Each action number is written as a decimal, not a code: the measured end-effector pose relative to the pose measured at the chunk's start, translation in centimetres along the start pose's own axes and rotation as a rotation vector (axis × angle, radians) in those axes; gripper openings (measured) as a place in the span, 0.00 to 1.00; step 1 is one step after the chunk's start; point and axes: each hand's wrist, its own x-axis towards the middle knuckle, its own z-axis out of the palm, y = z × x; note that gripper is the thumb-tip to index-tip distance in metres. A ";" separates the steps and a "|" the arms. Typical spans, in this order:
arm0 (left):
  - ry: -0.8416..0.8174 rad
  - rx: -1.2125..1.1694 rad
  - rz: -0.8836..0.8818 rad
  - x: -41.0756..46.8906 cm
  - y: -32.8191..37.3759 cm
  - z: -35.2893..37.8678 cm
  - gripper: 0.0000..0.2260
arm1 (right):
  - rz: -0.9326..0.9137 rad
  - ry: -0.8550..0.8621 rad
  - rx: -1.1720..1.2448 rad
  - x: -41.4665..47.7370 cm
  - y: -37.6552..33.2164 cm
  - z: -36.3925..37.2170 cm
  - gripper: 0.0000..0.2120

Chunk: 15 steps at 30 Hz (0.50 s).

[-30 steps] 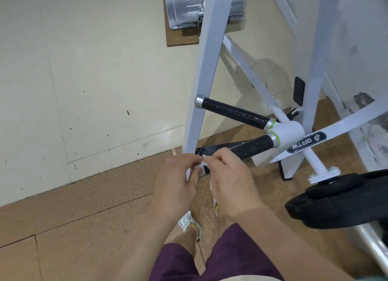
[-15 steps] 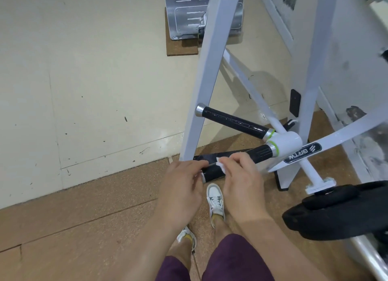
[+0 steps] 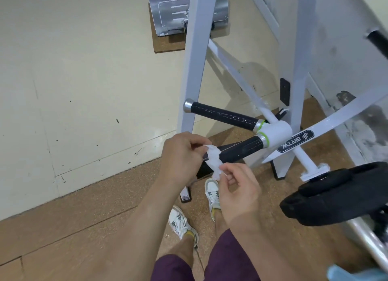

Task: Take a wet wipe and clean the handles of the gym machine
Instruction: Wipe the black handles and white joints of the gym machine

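A crumpled white wet wipe [image 3: 214,162] is stretched between my two hands in front of the gym machine. My left hand [image 3: 181,156] pinches its upper end, and my right hand [image 3: 238,186] pinches its lower end. Just behind the wipe runs the near black handle [image 3: 241,151], its left end hidden by the wipe and my left hand. A second black handle [image 3: 222,115] with a metal end cap sits above it. Both join a white hub [image 3: 277,132] with green rings.
White frame posts [image 3: 194,70] rise right behind the handles. A black weight plate [image 3: 336,194] on a steel bar juts in at the right. A metal foot plate [image 3: 184,9] lies on the pale floor beyond. My feet stand on brown cork flooring [image 3: 84,198].
My hands have drawn apart from a close pinch, and the wipe now shows unfolded between them. My right hand has dropped lower, off the near handle.
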 end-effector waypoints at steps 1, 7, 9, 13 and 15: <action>0.002 0.116 0.034 0.0 0.0 0.2 0.09 | 0.006 -0.021 0.011 -0.1 0.0 0.2 0.11; -0.056 0.402 0.335 -3.2 -1.2 1.4 0.13 | 0.222 -0.030 0.218 -0.2 -0.6 0.4 0.15; -0.021 0.404 0.361 -2.8 -1.8 1.6 0.11 | 0.356 -0.060 0.357 -0.5 -0.6 0.3 0.15; 0.014 0.288 0.217 -1.1 -1.4 2.1 0.07 | 0.593 -0.066 0.622 0.2 -1.0 -0.5 0.10; 0.017 0.192 0.035 0.1 -0.5 2.5 0.07 | 0.609 -0.055 0.644 0.7 -1.3 -0.8 0.10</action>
